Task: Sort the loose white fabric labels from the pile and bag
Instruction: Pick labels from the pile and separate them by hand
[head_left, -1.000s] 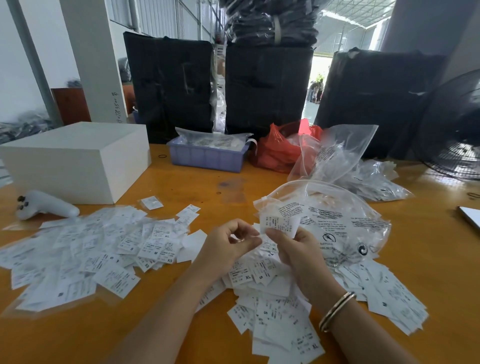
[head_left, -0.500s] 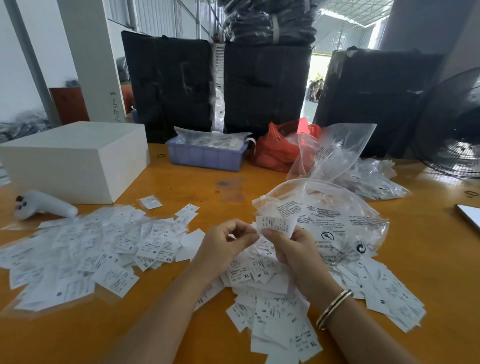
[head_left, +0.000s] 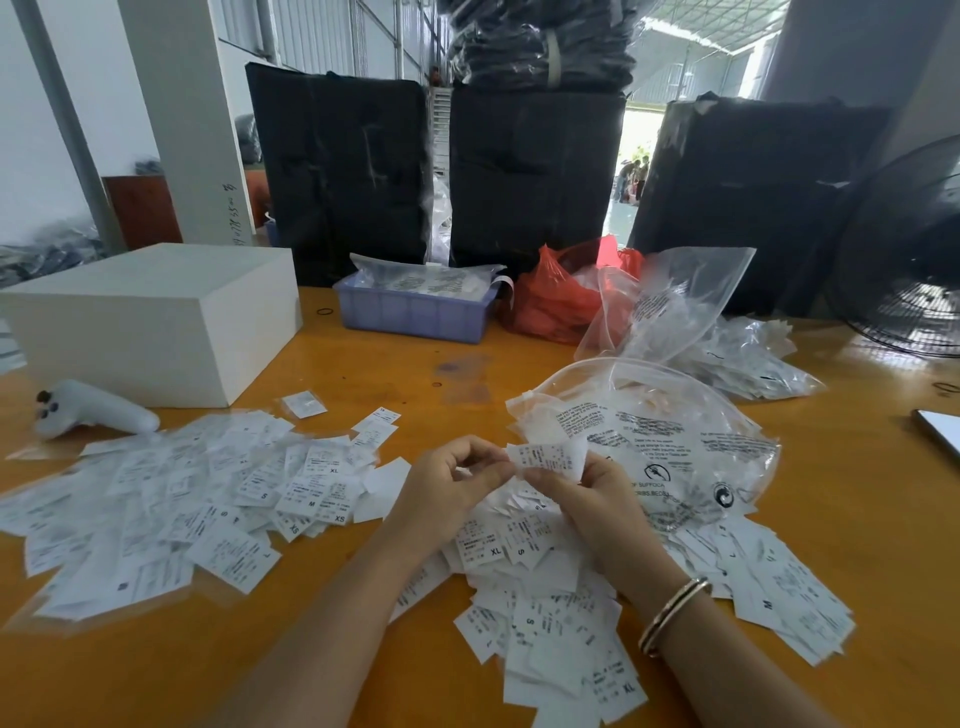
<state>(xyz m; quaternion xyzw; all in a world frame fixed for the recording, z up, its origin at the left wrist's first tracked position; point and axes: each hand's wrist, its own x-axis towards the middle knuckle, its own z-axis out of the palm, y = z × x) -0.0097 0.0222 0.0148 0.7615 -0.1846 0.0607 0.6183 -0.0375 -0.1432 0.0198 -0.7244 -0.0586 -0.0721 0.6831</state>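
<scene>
Just in front of the clear bag (head_left: 654, 441): right hand (head_left: 587, 499) pinching one white label (head_left: 545, 457) by its edge, left hand (head_left: 447, 488) curling round its other end. Looking thin, light, floppy; probably needing gentle fingertip pinching at corners. Pile (head_left: 550, 623) lying below.

On the worktop (head_left: 363, 374): spread labels (head_left: 171, 499) at left, a box (head_left: 150, 317) behind them, a controller (head_left: 93, 410) just before the box. Label pile (head_left: 561, 613) at centre, partly under the open bag (head_left: 675, 441) to its right rear. Both hands (head_left: 519, 488) over the pile. A tray (head_left: 415, 312) at rear centre, bagged packs (head_left: 753, 358) at rear right.
</scene>
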